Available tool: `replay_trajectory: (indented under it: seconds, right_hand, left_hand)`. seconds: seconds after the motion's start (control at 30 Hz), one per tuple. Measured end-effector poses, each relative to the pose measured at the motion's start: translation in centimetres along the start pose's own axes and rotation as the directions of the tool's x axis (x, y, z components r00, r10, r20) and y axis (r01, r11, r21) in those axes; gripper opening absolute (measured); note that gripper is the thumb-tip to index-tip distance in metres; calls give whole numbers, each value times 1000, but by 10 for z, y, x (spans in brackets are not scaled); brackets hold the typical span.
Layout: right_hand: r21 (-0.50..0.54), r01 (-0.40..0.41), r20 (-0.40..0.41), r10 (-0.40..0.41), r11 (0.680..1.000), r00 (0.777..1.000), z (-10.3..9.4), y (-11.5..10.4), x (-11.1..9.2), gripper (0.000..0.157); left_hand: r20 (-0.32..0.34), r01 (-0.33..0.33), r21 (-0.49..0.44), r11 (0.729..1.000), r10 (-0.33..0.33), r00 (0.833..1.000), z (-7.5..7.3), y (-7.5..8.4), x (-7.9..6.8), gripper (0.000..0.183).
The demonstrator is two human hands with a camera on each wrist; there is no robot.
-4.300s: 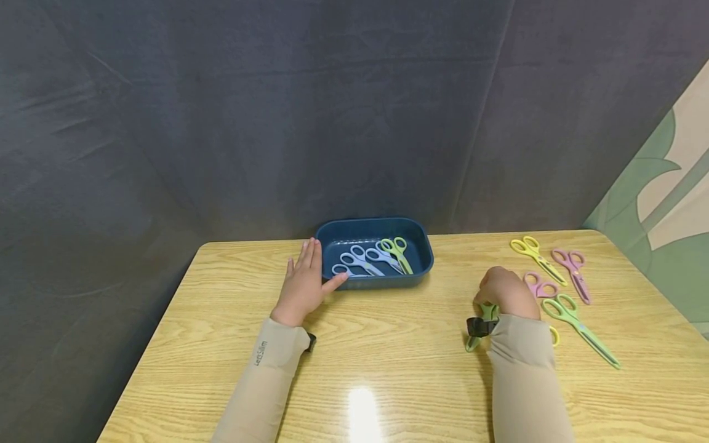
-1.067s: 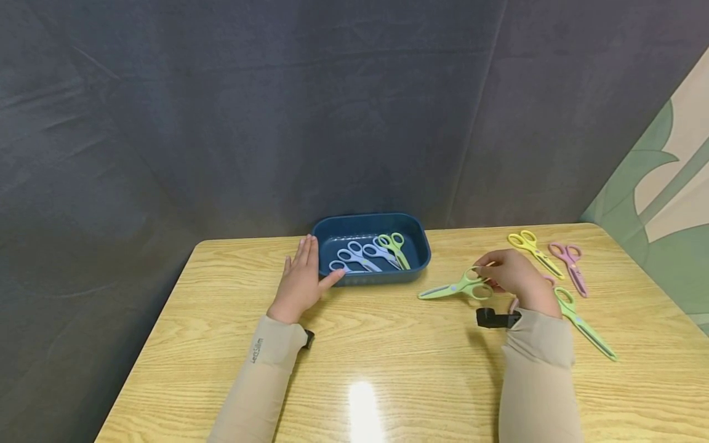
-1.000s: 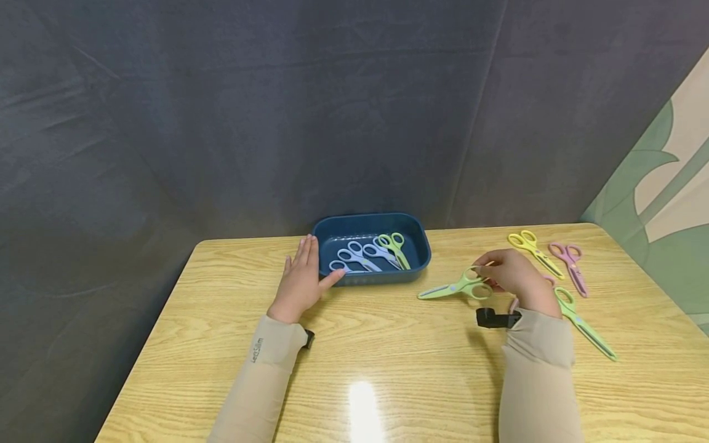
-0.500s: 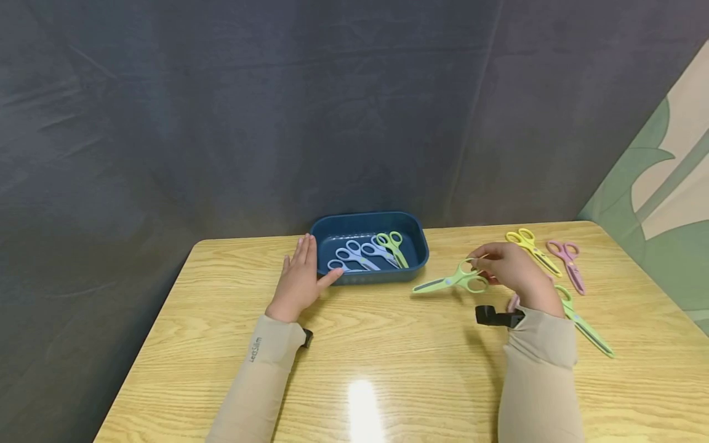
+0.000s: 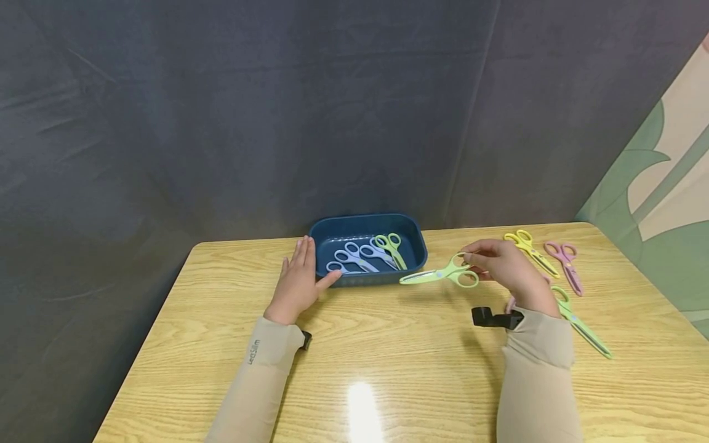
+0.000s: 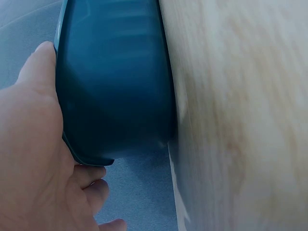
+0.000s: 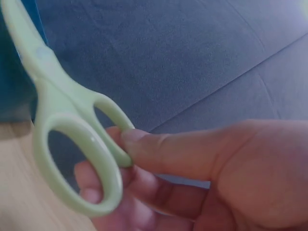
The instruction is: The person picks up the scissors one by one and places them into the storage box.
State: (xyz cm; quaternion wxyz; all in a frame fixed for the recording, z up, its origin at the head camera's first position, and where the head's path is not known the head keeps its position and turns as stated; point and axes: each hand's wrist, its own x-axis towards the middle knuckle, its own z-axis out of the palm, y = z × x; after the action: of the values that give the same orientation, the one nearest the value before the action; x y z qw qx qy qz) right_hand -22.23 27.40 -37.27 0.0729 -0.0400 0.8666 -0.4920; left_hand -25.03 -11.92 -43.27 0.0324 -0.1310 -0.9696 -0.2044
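Pinched by one handle loop, a pair of light green scissors (image 5: 440,274) hangs from my right hand (image 5: 501,266), raised off the table with its blades pointing left. The right wrist view shows thumb and fingers closed on the far loop of these scissors (image 7: 72,103). My left hand (image 5: 296,280) rests against the left end of a dark blue tray (image 5: 368,280), fingers straight along its side and thumb over the front rim. Inside the tray lie several blue scissors (image 5: 354,257) and one green pair (image 5: 392,249). In the left wrist view the palm touches the tray's wall (image 6: 115,82).
To the right on the wooden table (image 5: 421,369) lie yellow scissors (image 5: 533,253), pink scissors (image 5: 566,264) and another green pair (image 5: 581,329). A second pink pair (image 5: 511,303) is mostly hidden behind my right wrist. A dark grey cloth (image 5: 354,123) hangs behind the table.
My right hand took hold of the green scissors, lifted them, and moved them left and away from me toward the tray. My left hand stayed at the tray's left end.
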Motion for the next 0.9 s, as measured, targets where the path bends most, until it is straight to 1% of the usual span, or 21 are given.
replay_trajectory:
  seconds: [0.07,0.27,0.43,0.63,0.9]
  right_hand:
    - [15,10,-18,-9,1000,1000,2,-1,1,35]
    - [104,36,-94,-26,994,995,9,-8,3,34]
    - [141,35,-146,-14,989,989,16,-12,6,33]
    - [221,47,-170,-9,974,985,23,-15,10,34]
    - [258,56,-200,-4,964,980,33,-18,15,33]
  left_hand:
    - [0,0,1,1000,0,1000,0,0,0,101]
    - [-3,-3,-2,1000,3,1000,1,-1,1,102]
    - [-1,-4,-1,1000,4,1000,1,-2,1,102]
    - [-12,-15,-4,1000,15,1000,1,-2,1,101]
    - [-22,-18,4,1000,18,1000,2,-2,0,101]
